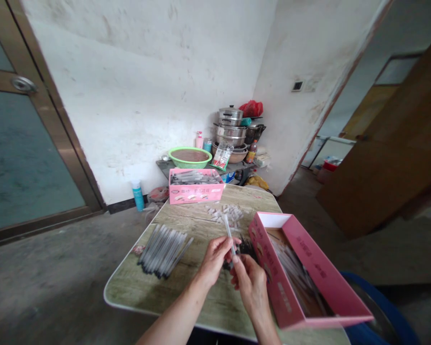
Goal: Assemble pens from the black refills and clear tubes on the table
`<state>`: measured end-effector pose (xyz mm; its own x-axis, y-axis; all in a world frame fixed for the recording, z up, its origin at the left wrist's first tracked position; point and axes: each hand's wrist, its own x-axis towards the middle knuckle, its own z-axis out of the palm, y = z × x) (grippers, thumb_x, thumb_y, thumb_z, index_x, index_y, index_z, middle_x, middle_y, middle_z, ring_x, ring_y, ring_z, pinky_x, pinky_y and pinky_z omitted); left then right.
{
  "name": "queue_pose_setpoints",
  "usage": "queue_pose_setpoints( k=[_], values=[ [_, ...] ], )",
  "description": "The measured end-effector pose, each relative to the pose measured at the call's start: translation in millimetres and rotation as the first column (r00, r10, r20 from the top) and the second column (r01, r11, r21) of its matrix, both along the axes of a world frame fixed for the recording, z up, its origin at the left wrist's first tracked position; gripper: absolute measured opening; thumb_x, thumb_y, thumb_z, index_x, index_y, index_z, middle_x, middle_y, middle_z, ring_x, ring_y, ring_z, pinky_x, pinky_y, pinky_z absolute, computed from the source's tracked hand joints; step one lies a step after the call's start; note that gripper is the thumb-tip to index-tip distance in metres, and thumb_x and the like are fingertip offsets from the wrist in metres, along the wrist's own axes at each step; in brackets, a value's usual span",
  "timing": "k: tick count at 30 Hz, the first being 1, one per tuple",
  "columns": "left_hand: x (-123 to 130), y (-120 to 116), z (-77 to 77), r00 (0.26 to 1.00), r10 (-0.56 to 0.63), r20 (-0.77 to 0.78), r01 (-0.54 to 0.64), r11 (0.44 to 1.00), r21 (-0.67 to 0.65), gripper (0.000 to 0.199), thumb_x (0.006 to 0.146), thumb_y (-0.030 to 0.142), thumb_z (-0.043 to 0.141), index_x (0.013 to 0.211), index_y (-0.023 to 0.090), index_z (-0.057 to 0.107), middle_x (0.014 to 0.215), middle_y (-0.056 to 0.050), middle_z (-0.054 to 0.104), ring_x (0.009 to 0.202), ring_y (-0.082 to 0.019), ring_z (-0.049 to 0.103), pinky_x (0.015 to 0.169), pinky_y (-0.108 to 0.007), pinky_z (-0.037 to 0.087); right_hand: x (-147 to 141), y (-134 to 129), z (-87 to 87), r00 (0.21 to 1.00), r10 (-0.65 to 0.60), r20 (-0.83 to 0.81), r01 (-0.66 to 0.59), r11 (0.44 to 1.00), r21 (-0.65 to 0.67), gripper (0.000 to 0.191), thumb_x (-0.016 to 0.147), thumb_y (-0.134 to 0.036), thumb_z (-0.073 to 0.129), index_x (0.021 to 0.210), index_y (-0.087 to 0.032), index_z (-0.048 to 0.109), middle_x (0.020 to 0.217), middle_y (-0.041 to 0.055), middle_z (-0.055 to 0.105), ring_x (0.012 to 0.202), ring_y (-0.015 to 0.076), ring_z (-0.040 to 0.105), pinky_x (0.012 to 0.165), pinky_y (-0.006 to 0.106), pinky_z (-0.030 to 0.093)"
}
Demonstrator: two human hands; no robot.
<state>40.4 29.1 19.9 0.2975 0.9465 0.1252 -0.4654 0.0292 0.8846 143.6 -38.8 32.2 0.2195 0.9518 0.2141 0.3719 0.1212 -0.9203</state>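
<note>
Between both hands, over the middle of the table [201, 302], a slim whitish translucent pen [227, 225] points away from me. My left hand [215, 258] pinches it along the barrel. The fingertips of my right hand [250, 282] close on its near end; what exactly they grip there is hidden. Beyond the hands lies a scatter of small white pieces [232, 212]. Small black parts [247, 247] form a heap beside my right hand, partly covered by it. On the left, several pens [163, 249] with dark ends lie side by side.
An open pink box [283, 287] with thin translucent tubes [294, 263] stands at the right. Another pink box [196, 194], full of pens, is at the far edge. Behind it are a green basin [190, 164] and stacked pots [231, 129]. A blue can [137, 195] stands left on the floor.
</note>
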Motion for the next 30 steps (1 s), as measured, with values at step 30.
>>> queue_pose_setpoints(
  k=[30],
  values=[
    [-39, -49, 51.6, 0.933, 0.293, 0.21, -0.298, 0.954, -0.006, 0.027, 0.082, 0.038, 0.063, 0.074, 0.013, 0.062, 0.071, -0.001, 0.056, 0.05, -0.004, 0.035, 0.046, -0.019, 0.024, -14, -75, 2.9, 0.934, -0.201, 0.295, 0.098, 0.939, 0.33, 0.043, 0.09, -0.048, 0.047, 0.09, -0.014, 0.073, 0.088, 0.0153, 0.075, 0.08, 0.0275, 0.072, 0.072, 0.031, 0.056]
  ],
)
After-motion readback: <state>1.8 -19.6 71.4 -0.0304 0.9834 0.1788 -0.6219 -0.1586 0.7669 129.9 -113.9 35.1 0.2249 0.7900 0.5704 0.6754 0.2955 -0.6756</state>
